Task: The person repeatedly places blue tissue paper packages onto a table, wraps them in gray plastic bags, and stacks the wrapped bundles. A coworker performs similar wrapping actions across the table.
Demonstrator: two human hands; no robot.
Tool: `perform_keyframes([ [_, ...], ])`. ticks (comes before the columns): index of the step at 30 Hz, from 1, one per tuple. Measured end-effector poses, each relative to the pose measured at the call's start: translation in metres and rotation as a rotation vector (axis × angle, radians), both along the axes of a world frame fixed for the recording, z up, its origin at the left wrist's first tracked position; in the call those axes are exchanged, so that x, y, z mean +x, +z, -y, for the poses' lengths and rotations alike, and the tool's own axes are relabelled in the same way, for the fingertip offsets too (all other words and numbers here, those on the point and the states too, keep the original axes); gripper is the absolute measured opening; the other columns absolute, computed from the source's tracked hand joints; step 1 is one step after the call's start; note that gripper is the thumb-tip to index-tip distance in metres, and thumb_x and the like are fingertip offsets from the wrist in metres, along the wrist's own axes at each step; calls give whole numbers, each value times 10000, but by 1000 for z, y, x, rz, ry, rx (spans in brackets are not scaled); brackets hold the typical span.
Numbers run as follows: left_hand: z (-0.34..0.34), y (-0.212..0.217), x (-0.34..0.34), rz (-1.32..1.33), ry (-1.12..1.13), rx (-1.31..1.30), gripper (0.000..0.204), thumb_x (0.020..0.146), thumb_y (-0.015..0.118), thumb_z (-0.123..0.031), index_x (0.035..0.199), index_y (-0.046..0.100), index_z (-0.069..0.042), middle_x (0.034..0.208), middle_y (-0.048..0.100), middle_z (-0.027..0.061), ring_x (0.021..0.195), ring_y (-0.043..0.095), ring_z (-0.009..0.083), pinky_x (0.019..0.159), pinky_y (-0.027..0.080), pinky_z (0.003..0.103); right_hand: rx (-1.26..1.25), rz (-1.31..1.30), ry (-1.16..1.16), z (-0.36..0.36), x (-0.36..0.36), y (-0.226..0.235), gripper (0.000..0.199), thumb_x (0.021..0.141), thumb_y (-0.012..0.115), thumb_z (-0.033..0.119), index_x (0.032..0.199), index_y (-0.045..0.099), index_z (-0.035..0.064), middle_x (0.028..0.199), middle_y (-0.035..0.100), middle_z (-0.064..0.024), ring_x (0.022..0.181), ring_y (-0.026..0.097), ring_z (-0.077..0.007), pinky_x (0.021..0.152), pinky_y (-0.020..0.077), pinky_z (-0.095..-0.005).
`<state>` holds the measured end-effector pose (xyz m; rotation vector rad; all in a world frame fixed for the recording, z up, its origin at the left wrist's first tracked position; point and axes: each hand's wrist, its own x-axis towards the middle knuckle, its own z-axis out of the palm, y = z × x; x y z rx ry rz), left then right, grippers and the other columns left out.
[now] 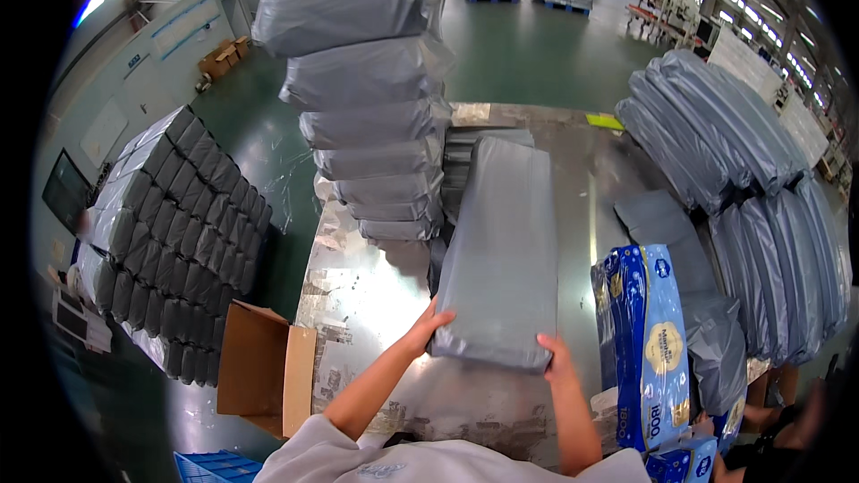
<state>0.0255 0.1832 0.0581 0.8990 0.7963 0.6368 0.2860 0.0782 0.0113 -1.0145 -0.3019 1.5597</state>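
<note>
A long grey plastic-wrapped package [503,250] lies lengthwise on the metal table in front of me, its far end resting by some flat grey bags [461,148]. My left hand [429,329] grips its near left corner, the thumb on top and the other fingers mostly hidden along the side. At the near right corner, my right hand [557,355] holds the package with its thumb on the upper edge. Just beyond my left hand rises a tall stack of grey wrapped packages [376,116].
Blue tissue packs [658,340] stand at the table's right, near a co-worker's arm [761,416]. Behind them are piled grey bags [716,134]. An open cardboard box [255,367] sits left of the metal table [358,340]. Farther left stands a big stack of dark packages [170,250].
</note>
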Motion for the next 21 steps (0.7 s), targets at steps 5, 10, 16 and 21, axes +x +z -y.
perform_keyframes([
  [5, 66, 86, -40, -11, -34, 389, 1025, 662, 665, -478, 1375, 70, -44, 1404, 134, 162, 1296, 139, 239, 1032, 161, 360, 379, 117, -149, 62, -40, 91, 746, 592, 638, 145, 1253, 333, -16, 1146, 476, -145, 1037, 491, -254, 894, 395, -367],
  [10, 59, 178, -67, 247, 43, 1255, 1333, 432, 771, -588, 1373, 8, -32, 1422, -89, 182, 1323, -33, 258, 1043, 126, 387, 642, 353, -150, 46, -21, 121, 542, 697, 527, 115, 1205, 398, -26, 1089, 522, -124, 1009, 520, -226, 889, 409, -328],
  [16, -43, 298, -102, 102, 560, 1272, 986, 553, 711, -551, 1245, 287, 8, 1161, 337, 111, 1092, 332, 193, 905, 300, 321, 896, 244, -129, -99, -105, 382, 370, 755, 514, 257, 1030, 557, 12, 975, 588, -94, 891, 569, -201, 800, 449, -325],
  [21, -149, 420, -109, 206, 705, 1210, 712, 715, 591, -559, 1104, 497, 30, 978, 555, 78, 934, 511, 162, 824, 379, 265, 1036, 328, 15, -212, -137, 500, 555, 773, 549, 472, 1113, 508, 35, 1088, 553, -81, 1002, 524, -197, 859, 408, -347],
])
